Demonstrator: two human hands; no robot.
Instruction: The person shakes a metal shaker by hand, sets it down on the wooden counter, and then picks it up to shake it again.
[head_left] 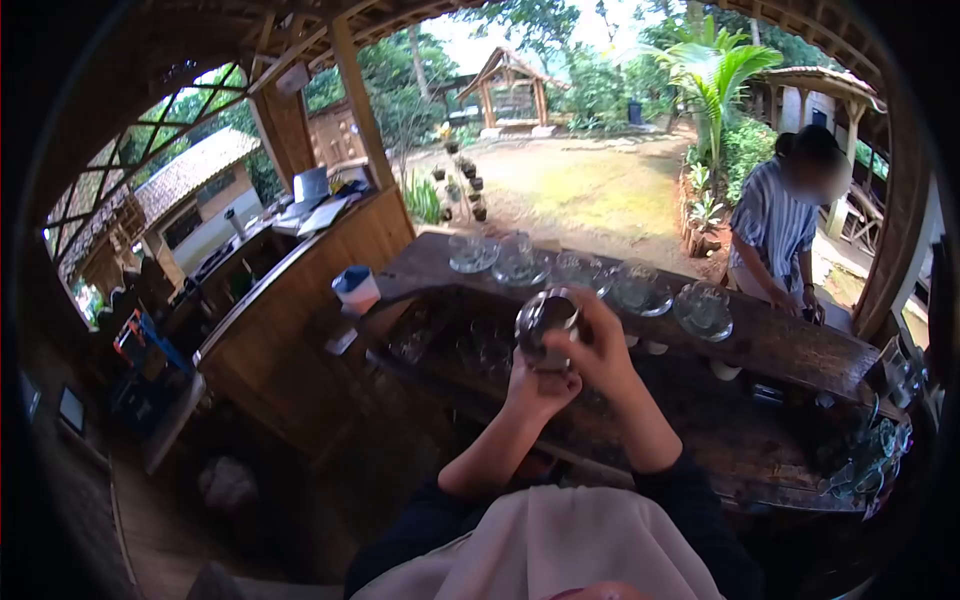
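A shiny round metal vessel [535,318], cup-like in shape, is raised over the dark wooden counter between my two hands. Closed beneath its base is my left hand [545,388]. My right hand [598,340] wraps around its right side, thumb across the front. What the vessel contains cannot be made out. Just beyond it, clear glass cups on saucers stand in a row along the raised counter top, among them a left-hand glass cup [472,254] and a right-hand glass cup [703,310].
A blue-and-white container [356,288] stands at the counter's left end. Dim glassware [485,345] sits under the raised top. More glasses [868,458] cluster at the right. Across the counter, a person in a striped shirt [775,225] has both hands low near its edge.
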